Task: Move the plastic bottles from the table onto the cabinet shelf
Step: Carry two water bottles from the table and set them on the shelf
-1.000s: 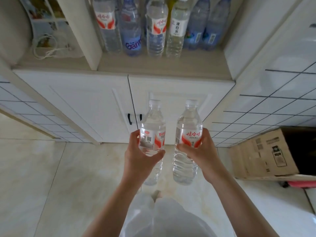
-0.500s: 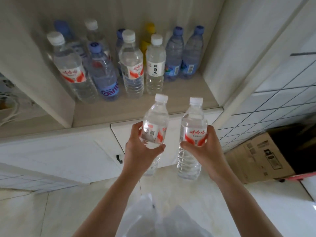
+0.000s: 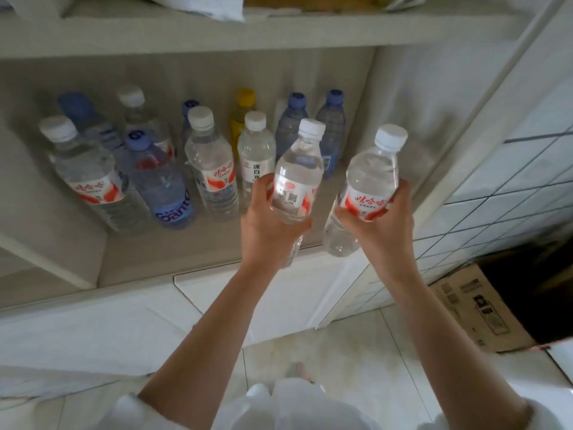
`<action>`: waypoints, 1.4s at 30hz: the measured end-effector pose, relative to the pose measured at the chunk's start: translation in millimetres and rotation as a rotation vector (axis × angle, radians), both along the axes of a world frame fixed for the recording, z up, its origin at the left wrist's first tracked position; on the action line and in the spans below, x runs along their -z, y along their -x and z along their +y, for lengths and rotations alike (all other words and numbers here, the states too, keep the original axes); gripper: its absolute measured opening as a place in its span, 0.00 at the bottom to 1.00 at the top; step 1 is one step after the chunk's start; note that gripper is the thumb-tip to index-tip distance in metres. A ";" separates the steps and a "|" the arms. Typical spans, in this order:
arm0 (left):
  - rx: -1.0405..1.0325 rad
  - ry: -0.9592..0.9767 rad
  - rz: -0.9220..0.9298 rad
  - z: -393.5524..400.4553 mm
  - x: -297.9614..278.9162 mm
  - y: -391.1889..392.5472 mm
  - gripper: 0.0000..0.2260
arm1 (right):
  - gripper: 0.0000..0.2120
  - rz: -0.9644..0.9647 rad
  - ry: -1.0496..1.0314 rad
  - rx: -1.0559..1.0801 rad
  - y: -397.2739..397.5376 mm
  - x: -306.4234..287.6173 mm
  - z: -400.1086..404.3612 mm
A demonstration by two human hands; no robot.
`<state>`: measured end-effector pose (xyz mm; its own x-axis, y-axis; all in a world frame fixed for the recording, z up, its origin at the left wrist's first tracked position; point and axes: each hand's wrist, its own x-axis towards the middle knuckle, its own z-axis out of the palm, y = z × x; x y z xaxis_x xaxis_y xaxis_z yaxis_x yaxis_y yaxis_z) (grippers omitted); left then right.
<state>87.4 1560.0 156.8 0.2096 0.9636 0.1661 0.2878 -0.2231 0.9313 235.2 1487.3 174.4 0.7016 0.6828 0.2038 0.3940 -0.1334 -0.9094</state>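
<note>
White cabinet [image 3: 93,324] w/ closed lower doors fills the left & centre, w/ an open recess above lined in pale wood-look panel [image 3: 186,72] & an upper shelf board [image 3: 217,32] across the top. Right of it a white tiled wall [image 3: 527,181] w/ dark grout; floor [image 3: 356,352] is pale glossy tile w/ faint marbling. Brown cardboard box [image 3: 477,308] lies on its side near the wall at right, its inside dark; light soft, even, daylight-ish.
</note>
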 end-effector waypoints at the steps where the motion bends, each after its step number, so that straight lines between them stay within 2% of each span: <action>1: -0.002 0.004 -0.027 3.8 1.2 -6.5 0.34 | 0.33 -0.008 -0.027 0.012 -4.6 -0.4 5.2; 6: -0.016 0.000 -0.104 16.3 14.3 -36.2 0.37 | 0.33 -0.018 -0.084 0.055 -24.3 11.9 26.5; 14: -0.116 -0.006 -0.156 17.4 36.3 -53.5 0.37 | 0.34 -0.093 -0.084 -0.066 -39.7 38.6 33.7; 19: -0.085 -0.015 -0.146 12.7 39.5 -50.6 0.37 | 0.36 -0.115 -0.025 -0.144 -43.3 45.1 38.4; 24: -0.082 -0.052 -0.059 5.4 50.2 -39.1 0.38 | 0.40 -0.091 0.005 -0.119 -39.5 57.7 31.9; 27: -0.134 -0.106 -0.004 0.4 59.6 -36.9 0.35 | 0.43 -0.057 -0.005 -0.104 -30.8 62.8 30.3; 32: -0.286 -0.174 0.048 -0.9 67.1 -54.2 0.33 | 0.38 -0.045 -0.029 -0.125 -30.5 62.1 36.6; 42: -0.434 -0.236 0.254 25.9 70.9 -92.8 0.35 | 0.38 -0.111 0.011 -0.143 -43.3 64.5 71.0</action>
<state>180.2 1585.8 85.9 -0.1373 0.9133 0.3836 0.6088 -0.2277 0.7600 278.5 1558.3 110.0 0.5704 0.7768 0.2669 0.5079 -0.0783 -0.8578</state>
